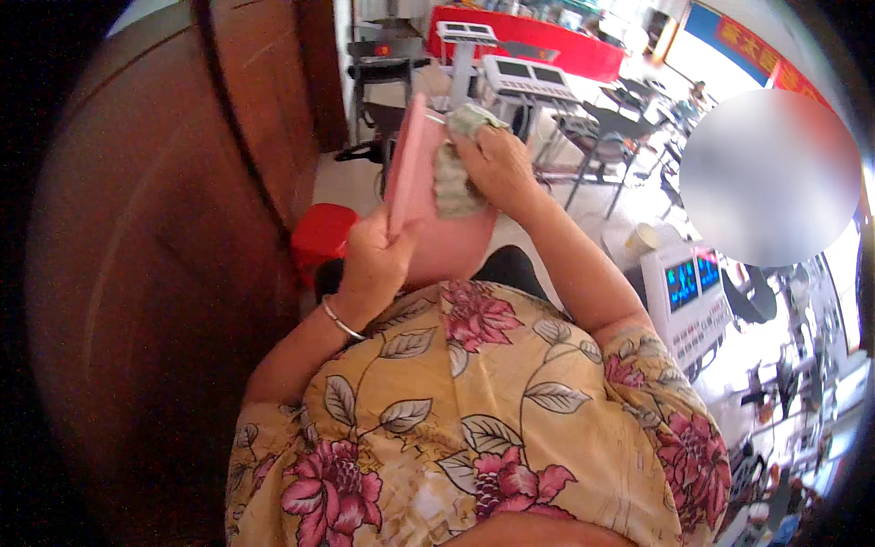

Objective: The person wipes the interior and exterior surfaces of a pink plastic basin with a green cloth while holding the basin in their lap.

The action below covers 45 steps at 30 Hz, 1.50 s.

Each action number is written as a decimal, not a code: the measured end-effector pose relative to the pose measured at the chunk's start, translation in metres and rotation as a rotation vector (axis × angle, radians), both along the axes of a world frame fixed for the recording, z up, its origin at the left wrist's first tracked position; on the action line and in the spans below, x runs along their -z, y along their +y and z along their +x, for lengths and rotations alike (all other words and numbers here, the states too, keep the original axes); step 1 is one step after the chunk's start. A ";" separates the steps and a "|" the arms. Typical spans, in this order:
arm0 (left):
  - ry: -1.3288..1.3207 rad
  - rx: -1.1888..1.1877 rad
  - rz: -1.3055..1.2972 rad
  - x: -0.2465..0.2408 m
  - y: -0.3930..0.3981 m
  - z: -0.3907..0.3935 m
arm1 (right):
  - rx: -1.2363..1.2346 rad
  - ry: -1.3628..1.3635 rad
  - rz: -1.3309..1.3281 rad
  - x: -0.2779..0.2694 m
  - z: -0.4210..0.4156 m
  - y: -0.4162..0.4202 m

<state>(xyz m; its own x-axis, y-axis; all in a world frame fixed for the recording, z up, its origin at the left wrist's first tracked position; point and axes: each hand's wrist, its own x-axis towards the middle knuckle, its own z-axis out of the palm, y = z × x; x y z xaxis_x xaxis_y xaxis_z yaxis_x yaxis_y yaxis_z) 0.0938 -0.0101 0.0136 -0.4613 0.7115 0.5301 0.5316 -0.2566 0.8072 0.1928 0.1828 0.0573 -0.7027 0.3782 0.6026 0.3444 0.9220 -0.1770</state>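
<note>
A pink plastic basin or tub is tilted on its side in front of my body. My left hand grips its rim at the near left, with the thumb over the edge. With my right hand I hold a pale green cloth against the pink surface, on the upper right side. The cloth is bunched under my fingers and hangs down. My right fingertips are partly hidden by the cloth and hand.
A brown wooden panel rises close on my left, with a red stool or bin beside it. White console machines and chairs stand ahead and right. A red-covered table is farther back.
</note>
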 end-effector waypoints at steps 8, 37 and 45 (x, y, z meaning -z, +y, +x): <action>-0.091 -0.022 0.059 0.000 -0.001 0.004 | -0.281 0.101 0.149 0.011 -0.005 -0.049; -0.233 0.057 0.022 0.010 0.006 -0.002 | -0.024 0.200 -0.163 -0.002 0.001 -0.013; 0.075 -0.072 -0.063 0.002 0.001 0.002 | -0.302 0.174 0.067 0.009 -0.006 -0.030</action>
<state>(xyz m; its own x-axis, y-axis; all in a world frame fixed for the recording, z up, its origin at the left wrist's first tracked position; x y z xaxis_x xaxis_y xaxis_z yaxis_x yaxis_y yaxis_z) 0.0953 -0.0094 0.0113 -0.4729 0.7109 0.5206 0.6064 -0.1661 0.7777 0.1867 0.1527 0.0486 -0.6614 0.1239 0.7397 0.0240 0.9893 -0.1442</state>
